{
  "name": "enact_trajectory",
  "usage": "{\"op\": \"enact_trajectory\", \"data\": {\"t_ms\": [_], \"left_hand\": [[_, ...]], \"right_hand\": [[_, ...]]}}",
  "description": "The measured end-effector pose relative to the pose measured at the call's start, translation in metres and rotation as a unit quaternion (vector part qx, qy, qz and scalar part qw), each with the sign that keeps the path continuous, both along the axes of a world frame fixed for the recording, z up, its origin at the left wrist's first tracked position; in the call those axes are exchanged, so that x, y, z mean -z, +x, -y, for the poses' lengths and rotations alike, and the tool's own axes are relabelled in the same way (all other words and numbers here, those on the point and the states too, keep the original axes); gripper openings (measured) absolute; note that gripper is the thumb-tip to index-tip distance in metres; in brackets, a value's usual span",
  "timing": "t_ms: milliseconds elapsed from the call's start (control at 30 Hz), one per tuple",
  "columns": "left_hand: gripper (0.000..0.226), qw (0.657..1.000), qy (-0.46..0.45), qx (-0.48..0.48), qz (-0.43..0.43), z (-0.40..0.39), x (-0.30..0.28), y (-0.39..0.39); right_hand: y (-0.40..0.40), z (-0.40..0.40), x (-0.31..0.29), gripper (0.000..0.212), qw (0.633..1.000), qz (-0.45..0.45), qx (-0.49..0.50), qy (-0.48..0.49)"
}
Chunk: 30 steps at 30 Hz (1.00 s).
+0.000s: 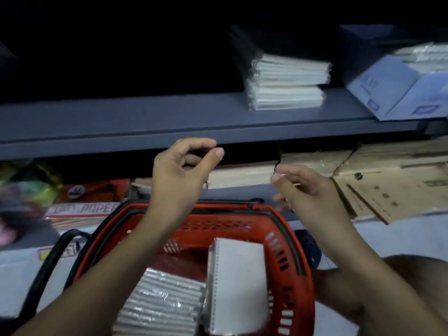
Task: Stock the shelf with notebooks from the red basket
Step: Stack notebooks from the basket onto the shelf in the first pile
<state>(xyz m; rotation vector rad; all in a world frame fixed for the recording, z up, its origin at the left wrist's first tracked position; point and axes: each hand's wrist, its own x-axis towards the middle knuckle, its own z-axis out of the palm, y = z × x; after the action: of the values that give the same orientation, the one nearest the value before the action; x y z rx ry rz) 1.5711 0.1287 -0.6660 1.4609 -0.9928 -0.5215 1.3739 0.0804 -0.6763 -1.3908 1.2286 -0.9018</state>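
Observation:
The red basket [294,251] sits below me with its black handle folded down. Inside lie a wrapped pack of spiral notebooks [160,301] on the left and a white spiral notebook [238,284] leaning on the right. On the grey shelf [121,122] above stands a stack of wrapped white notebooks [288,83]. My left hand [181,175] hovers in front of the shelf edge, fingers curled and apart, holding nothing. My right hand [308,192] hangs beside it over the basket's far rim, fingers loosely spread, nothing in it.
A pale blue box [397,90] stands on the shelf at the right. Under the shelf lie brown paper packs [388,187], beige sheets [240,175] and coloured paper packs [80,209] at the left. The shelf's left half is dark.

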Motion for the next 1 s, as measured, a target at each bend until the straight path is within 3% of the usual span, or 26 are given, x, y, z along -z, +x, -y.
{"op": "enact_trajectory", "data": {"t_ms": [133, 333, 467, 567, 733, 867, 1000], "left_hand": [[0.01, 0.993, 0.093, -0.01, -0.077, -0.054, 0.05, 0.006], [0.026, 0.953, 0.253, -0.005, -0.169, -0.106, 0.153, 0.001], [0.031, 0.933, 0.343, 0.084, -0.072, -0.118, 0.194, -0.018], [0.03, 0.931, 0.34, 0.133, 0.009, -0.117, 0.197, -0.025], [0.05, 0.874, 0.363, 0.195, 0.259, -0.12, 0.184, -0.031], [0.063, 0.843, 0.4, 0.229, 0.279, -0.128, 0.193, -0.034], [0.063, 0.86, 0.425, 0.198, 0.2, -0.127, 0.193, -0.04]], "right_hand": [[-0.003, -0.036, 0.046, 0.028, 0.981, -0.107, -0.092, 0.132], [-0.001, -0.051, 0.102, 0.055, 0.949, -0.189, -0.081, 0.239], [0.001, -0.062, 0.129, 0.058, 0.926, -0.209, -0.07, 0.308], [-0.004, -0.072, 0.144, 0.042, 0.897, -0.206, -0.078, 0.384], [-0.01, -0.081, 0.154, 0.051, 0.86, -0.202, -0.083, 0.461], [-0.013, -0.083, 0.167, 0.052, 0.844, -0.167, -0.073, 0.505], [-0.014, -0.084, 0.176, 0.046, 0.848, -0.162, -0.058, 0.501]]}}
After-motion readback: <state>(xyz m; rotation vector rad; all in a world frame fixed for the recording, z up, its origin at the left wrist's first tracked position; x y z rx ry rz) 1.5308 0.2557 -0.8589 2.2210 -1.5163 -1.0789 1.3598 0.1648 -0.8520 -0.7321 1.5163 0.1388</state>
